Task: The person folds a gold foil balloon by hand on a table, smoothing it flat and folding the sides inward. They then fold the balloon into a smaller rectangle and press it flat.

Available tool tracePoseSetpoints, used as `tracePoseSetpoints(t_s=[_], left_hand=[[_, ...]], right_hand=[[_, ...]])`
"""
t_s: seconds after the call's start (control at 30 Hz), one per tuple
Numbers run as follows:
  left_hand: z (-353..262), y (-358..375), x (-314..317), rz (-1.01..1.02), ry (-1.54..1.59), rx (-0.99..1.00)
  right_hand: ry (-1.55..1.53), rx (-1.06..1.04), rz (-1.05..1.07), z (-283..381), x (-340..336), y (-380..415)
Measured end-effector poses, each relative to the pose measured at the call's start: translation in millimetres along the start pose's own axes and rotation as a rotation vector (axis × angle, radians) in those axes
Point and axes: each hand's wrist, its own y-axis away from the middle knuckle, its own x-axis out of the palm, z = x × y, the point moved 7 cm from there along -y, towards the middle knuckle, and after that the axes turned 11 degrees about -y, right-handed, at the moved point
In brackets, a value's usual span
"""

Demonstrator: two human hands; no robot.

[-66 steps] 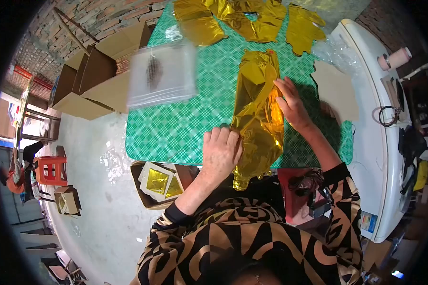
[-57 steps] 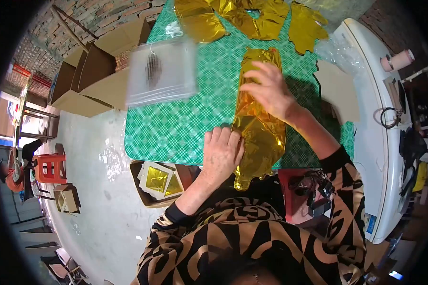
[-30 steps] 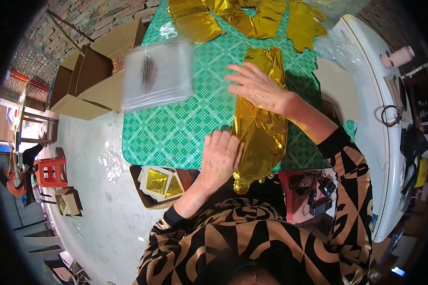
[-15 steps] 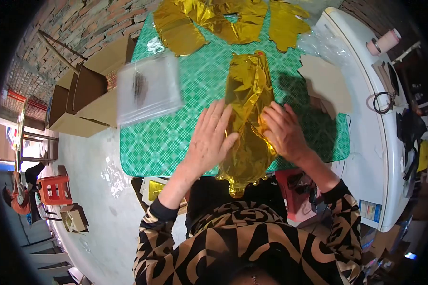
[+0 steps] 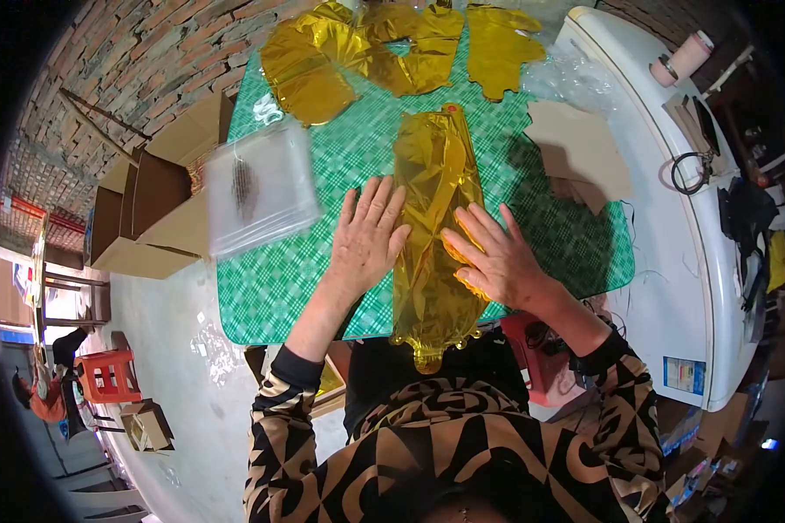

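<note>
A long gold foil piece (image 5: 436, 288) lies on the green checked table (image 5: 266, 296), its scalloped lower end hanging over the front edge. My left hand (image 5: 366, 231) rests flat at the foil's left edge, fingers spread. My right hand (image 5: 497, 257) lies over its right side with the fingers apart, on a crumpled or folded part of the edge. More gold foil pieces (image 5: 310, 74) are spread at the far side of the table, one of them (image 5: 501, 48) apart on the right.
A stack of clear plastic bags (image 5: 266, 187) lies on the left of the table, brown card sheets (image 5: 576, 152) on the right. Beyond are an open cardboard box (image 5: 161, 192), a white appliance (image 5: 672, 261) and a red stool (image 5: 106, 375). A person (image 5: 48, 397) is at the far left.
My right hand has opened from curled fingers to spread ones on the foil. The foil's right side looks more folded inward. The view has shifted slightly.
</note>
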Motion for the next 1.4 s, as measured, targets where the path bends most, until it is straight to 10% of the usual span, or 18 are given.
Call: tracePoseSetpoints(t_s=[1.4], left_hand=[[-27.9,-21.3,14.7,0.066,0.004,0.13]], right_hand=[[0.169,-0.041,-0.129,-31.3,-4.7,-56.4]])
